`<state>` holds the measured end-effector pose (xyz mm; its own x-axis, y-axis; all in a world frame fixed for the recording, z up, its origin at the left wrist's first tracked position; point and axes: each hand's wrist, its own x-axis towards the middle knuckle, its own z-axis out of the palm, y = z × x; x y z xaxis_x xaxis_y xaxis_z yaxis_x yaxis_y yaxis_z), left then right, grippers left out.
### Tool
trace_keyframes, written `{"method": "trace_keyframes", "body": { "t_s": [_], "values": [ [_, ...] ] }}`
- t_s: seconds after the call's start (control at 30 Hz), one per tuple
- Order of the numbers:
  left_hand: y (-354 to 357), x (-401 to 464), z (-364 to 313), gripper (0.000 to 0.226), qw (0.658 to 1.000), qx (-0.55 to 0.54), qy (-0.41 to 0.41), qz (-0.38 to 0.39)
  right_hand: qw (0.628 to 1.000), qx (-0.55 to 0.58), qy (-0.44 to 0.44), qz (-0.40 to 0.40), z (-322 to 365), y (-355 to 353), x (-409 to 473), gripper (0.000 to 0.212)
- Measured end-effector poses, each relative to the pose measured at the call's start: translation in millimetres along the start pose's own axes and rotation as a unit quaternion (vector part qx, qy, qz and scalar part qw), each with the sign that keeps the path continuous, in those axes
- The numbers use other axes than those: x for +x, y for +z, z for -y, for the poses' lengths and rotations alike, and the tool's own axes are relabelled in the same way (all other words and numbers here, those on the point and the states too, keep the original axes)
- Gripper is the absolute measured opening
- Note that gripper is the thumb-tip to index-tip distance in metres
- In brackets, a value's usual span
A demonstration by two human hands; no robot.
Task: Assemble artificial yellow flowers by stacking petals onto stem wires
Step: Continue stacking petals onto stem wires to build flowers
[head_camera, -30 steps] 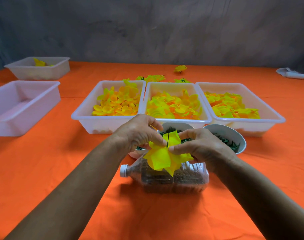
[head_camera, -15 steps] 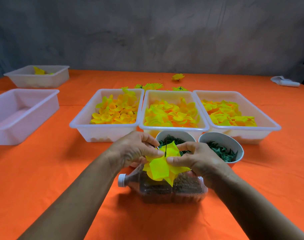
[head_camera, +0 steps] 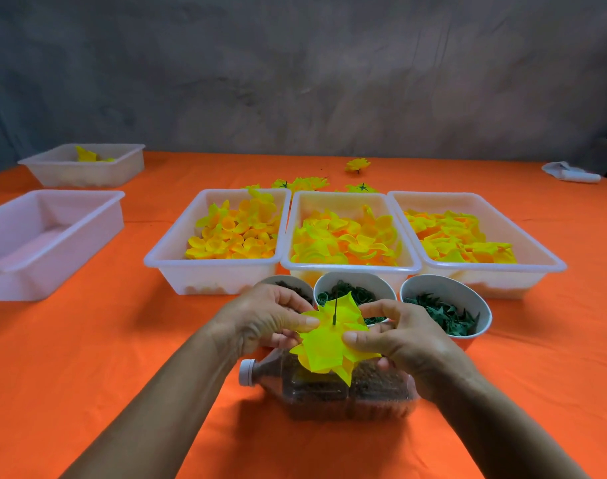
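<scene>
At nine o'clock an empty white tub sits on the orange cloth, with a second tub at ten o'clock holding a few yellow pieces. Three tubs of petals stand touching in a row at the centre: the left petal tub, the middle petal tub and the right petal tub. Loose finished flowers lie behind them at twelve o'clock.

Just below centre, the left hand pinches the left edge of the yellow petal layer, thumb on top and fingers curled beneath. The dark stem wire pokes up through the petal's middle. The right hand pinches the opposite edge likewise. Under the petals a clear bottle lies on its side, cap towards nine o'clock. Three bowls of dark and green parts stand between the hands and the tubs.
</scene>
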<state>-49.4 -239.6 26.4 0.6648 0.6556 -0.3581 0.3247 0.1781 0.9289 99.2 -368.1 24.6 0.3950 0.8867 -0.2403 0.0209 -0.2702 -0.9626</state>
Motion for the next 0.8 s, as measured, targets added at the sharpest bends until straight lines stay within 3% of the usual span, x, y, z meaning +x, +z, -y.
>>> {"method": "trace_keyframes", "body": {
  "t_s": [0.17,0.37,0.53,0.8],
  "values": [
    [1,-3,1,0.016,0.998,0.028,0.036,-0.039,0.999,-0.012,-0.007,-0.034,0,1,-4,0.037],
    [7,-12,-4,0.030,0.965,0.111,0.218,-0.090,0.989,-0.062,-0.094,-0.095,-4,4,-16,0.047],
    [14,-18,-4,0.012,0.937,0.167,0.289,-0.098,0.938,-0.189,-0.251,-0.148,-4,11,-18,0.025],
    [16,-21,2,0.016,0.917,0.216,0.321,-0.096,0.928,-0.239,-0.250,-0.138,-6,15,-14,0.010]
  ]
}}
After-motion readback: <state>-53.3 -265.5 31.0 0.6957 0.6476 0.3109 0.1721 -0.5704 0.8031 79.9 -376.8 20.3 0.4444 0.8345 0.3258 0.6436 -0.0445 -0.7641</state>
